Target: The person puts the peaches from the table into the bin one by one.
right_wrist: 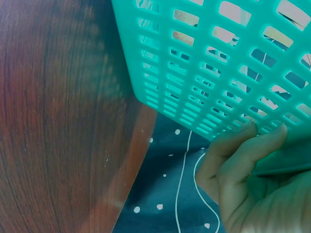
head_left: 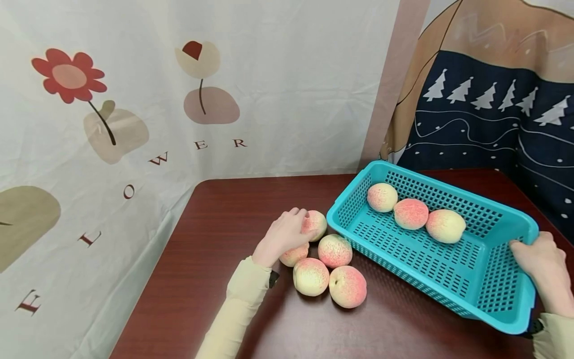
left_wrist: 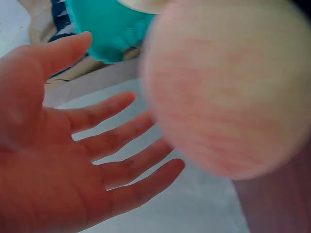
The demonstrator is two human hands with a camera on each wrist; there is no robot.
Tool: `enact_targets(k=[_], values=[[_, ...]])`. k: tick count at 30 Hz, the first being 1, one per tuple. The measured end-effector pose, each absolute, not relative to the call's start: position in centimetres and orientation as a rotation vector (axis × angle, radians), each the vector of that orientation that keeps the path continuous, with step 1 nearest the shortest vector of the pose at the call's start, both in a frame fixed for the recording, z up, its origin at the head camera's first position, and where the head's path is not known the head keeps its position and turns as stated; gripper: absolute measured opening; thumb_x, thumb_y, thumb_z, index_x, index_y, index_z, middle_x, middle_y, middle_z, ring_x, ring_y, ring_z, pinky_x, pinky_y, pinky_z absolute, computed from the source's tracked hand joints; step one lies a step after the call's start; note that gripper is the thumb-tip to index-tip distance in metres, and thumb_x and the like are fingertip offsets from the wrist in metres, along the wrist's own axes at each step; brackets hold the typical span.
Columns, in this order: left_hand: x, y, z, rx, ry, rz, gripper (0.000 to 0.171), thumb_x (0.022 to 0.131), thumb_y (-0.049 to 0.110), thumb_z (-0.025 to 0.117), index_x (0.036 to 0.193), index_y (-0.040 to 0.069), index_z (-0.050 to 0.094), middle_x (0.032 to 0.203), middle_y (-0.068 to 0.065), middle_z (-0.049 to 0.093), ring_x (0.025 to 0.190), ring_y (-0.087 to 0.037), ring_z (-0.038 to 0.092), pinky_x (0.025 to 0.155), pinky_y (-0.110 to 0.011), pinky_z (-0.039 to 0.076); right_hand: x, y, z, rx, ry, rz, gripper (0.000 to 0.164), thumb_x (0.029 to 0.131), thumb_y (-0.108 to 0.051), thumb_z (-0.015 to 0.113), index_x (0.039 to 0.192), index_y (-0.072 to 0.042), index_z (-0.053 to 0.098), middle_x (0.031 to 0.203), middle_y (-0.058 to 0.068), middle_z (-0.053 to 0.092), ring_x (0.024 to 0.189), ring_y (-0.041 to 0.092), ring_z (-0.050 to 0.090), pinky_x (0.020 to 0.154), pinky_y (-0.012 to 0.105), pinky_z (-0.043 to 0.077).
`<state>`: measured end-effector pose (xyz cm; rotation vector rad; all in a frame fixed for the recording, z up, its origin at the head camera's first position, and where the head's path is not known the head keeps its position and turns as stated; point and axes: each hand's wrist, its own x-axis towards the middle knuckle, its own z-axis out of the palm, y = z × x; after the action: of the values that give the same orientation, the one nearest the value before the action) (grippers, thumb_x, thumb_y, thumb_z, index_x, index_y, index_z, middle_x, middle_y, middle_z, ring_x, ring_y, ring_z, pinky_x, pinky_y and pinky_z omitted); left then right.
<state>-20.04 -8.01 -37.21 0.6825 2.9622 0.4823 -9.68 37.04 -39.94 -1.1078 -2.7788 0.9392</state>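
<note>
My left hand (head_left: 283,236) reaches over the table to the far peach (head_left: 317,225) of a loose cluster. In the left wrist view its fingers (left_wrist: 116,138) are spread and nearly straight, with a blurred peach (left_wrist: 228,92) close to the camera. Whether they touch the far peach I cannot tell. Around it lie more peaches, including a yellowish one (head_left: 311,276) and a pinker one (head_left: 348,286). My right hand (head_left: 544,267) grips the right end of a turquoise plastic basket (head_left: 426,281), fingers curled against its slotted wall. Three peaches (head_left: 410,214) sit in a row inside.
The dark red wooden table (head_left: 215,219) ends at a rounded back-left corner. Behind it hangs a white cloth (head_left: 287,99) with flower prints. A navy cloth (head_left: 484,134) with white trees hangs at the back right.
</note>
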Motion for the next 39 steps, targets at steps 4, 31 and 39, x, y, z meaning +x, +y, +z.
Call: enact_targets(k=[4, 31, 39], values=[[-19.7, -9.0, -38.6, 0.611, 2.990, 0.491, 0.053, 0.084, 0.048, 0.062, 0.114, 0.005, 0.057, 0.105, -0.010, 0.059, 0.100, -0.033, 0.056, 0.075, -0.045, 0.050, -9.7, 37.1, -40.0, -1.094, -2.779, 0.940, 0.062, 0.094, -0.013, 0.034, 0.136, 0.024, 0.006, 0.110, 0.048, 0.032, 0.069, 0.051, 0.058, 0.048, 0.046, 0.051], [-20.1, -9.8, -42.7, 0.369, 2.876, 0.709, 0.045, 0.075, 0.053, 0.063, 0.099, 0.016, 0.054, 0.095, -0.006, 0.063, 0.089, -0.030, 0.062, 0.073, -0.036, 0.049, -9.8, 37.1, -39.7, -1.078, -2.784, 0.949, 0.060, 0.094, -0.013, 0.035, 0.133, 0.025, 0.010, 0.106, 0.047, 0.035, 0.066, 0.049, 0.059, 0.046, 0.043, 0.051], [-20.3, -9.8, -42.2, 0.398, 2.879, 0.663, 0.039, 0.073, 0.046, 0.062, 0.095, 0.016, 0.054, 0.086, -0.004, 0.060, 0.080, -0.023, 0.059, 0.068, -0.032, 0.047, -9.7, 37.1, -39.7, -1.075, -2.783, 0.965, 0.059, 0.095, -0.013, 0.034, 0.133, 0.025, 0.010, 0.104, 0.047, 0.036, 0.063, 0.046, 0.059, 0.046, 0.041, 0.051]])
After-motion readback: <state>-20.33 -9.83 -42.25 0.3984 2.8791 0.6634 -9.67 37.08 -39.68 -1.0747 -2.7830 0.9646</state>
